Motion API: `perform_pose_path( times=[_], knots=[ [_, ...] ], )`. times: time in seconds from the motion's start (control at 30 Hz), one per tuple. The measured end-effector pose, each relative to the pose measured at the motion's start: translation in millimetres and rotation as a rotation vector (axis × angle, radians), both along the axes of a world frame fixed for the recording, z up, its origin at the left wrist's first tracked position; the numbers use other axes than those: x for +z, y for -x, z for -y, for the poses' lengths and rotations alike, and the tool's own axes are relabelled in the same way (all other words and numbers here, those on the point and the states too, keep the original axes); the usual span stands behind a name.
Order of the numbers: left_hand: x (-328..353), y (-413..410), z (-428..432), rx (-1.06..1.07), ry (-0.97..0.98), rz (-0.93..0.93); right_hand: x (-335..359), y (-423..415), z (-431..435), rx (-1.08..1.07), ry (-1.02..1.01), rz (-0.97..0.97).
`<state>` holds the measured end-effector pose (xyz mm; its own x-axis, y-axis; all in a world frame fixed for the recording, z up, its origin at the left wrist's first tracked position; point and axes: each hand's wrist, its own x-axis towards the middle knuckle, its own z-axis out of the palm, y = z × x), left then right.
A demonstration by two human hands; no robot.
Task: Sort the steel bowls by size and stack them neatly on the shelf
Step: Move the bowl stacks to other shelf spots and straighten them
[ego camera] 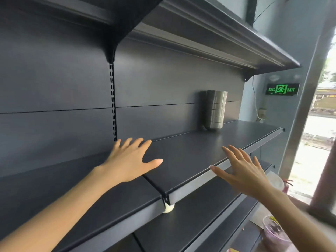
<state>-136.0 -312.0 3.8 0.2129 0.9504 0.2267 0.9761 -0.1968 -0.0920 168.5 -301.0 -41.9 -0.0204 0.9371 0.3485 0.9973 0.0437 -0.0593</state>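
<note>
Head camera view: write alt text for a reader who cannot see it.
A person's left hand and right hand, both open with fingers spread, hover over a dark shelf. A stack of nested steel bowls stands near its back panel. A green exit sign glows beyond.

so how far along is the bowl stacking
Done: one nested stack of steel bowls stands at the back of the shelf. In hand: nothing; left hand and right hand are open over the shelf. Left: no loose bowls in view, so possibly nothing.
</note>
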Motion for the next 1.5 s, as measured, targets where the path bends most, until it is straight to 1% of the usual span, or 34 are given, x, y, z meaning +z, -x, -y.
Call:
perform_pose_path(
  times=[0.17, 0.37, 0.53, 0.67, 0.83, 0.93, 1.07, 1.13, 1.2, 1.37, 1.5],
  knots=[
    [0, -53, -61, -0.074, -0.014, -0.049, 6, -42, -37, -0.056, -0.08, -0.039],
    [2, -119, -131, -0.044, -0.006, -0.043, -4, -118, -85, -0.138, -0.054, -0.077],
    [1, -184, -179, -0.006, -0.022, -0.015, -8, -177, -142, -0.085, -0.041, -0.052],
    [0, -239, -219, 0.042, -0.007, 0.055, -2, -222, -196, 0.003, -0.062, -0.019],
    [6, -295, -271, 0.115, 0.016, 0.228, 18, -268, -260, 0.119, -0.055, -0.009],
    [11, -320, -299, 0.151, 0.003, 0.353, 29, -285, -299, 0.185, -0.069, -0.041],
    [13, -339, -336, 0.178, -0.022, 0.534, 31, -288, -352, 0.284, -0.055, -0.176],
    [15, -344, -358, 0.178, -0.054, 0.589, 33, -283, -380, 0.332, -0.051, -0.264],
    [19, -348, -383, 0.161, -0.091, 0.643, 37, -277, -407, 0.363, -0.043, -0.38],
    [26, -358, -453, 0.074, -0.154, 0.876, 44, -269, -473, 0.425, -0.063, -0.711],
    [24, -368, -500, 0.027, -0.188, 1.02, 45, -271, -520, 0.496, -0.085, -0.898]
  ],
)
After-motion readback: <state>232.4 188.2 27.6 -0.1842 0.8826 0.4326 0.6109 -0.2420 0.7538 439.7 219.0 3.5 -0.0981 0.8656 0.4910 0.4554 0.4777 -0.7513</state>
